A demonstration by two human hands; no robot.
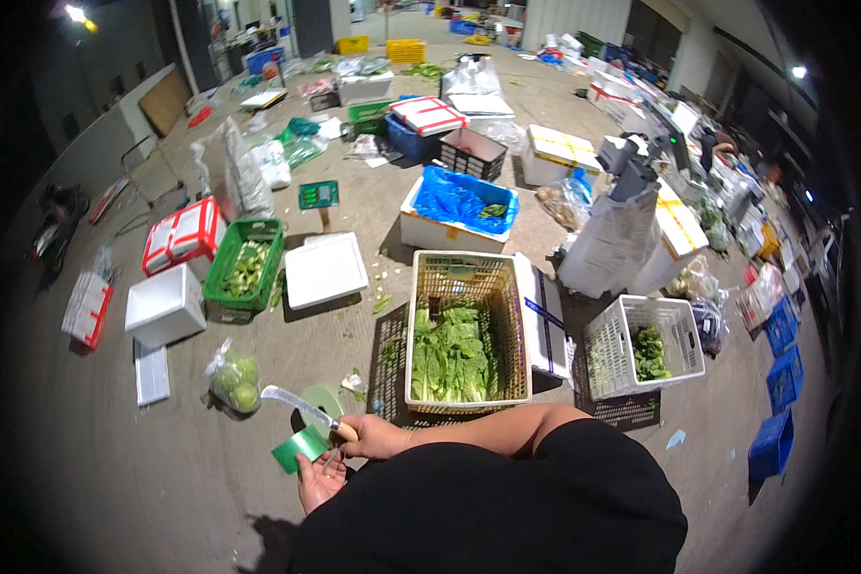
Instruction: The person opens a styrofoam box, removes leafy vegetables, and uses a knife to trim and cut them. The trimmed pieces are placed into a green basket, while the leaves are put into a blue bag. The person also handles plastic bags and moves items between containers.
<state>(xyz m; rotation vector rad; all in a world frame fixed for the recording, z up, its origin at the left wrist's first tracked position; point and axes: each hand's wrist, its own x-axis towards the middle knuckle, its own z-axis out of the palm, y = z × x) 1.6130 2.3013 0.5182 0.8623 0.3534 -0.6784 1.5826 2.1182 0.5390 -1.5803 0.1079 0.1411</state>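
My right hand [379, 438] grips the pale wooden handle of a knife [303, 407], its curved blade pointing to the left. Just below the blade, my left hand [321, 484] holds a shiny green roll [298, 450], apparently tape, with the thumb on it. Partly behind the knife is a light green stool or round seat [321, 396]. Left of the blade, a clear bag of round green vegetables [234, 380] rests on the ground. Leafy green lettuce [453, 359] lies inside a beige plastic crate [522, 330] in front of me.
A green crate [278, 247] holds cut vegetable pieces beside a scale with a white foam lid [327, 271] on it. At right stands a white crate [606, 351] with greens. Farther off are a blue-lined foam box [459, 204] and a bag-draped stand [606, 237]. Leaf scraps litter the ground.
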